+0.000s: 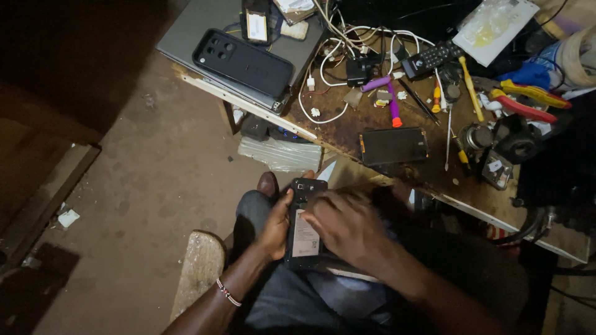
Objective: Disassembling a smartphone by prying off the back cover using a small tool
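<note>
An opened black phone (304, 226) with its back cover off and a pale battery showing rests over my lap. My left hand (275, 224) grips its left edge, thumb near the top; a beaded band circles that wrist. My right hand (347, 224) lies over the phone's right side, fingers spread and touching it, slightly blurred. Whether the right hand pinches anything small I cannot tell.
A cluttered workbench (347, 127) stands ahead with another dark phone (393, 146), screwdrivers (470, 88), white cables (329, 59), a remote (433, 59) and a closed laptop (205, 31) bearing a black phone case (243, 62). Dirt floor lies left; a wooden bench end (198, 263) below.
</note>
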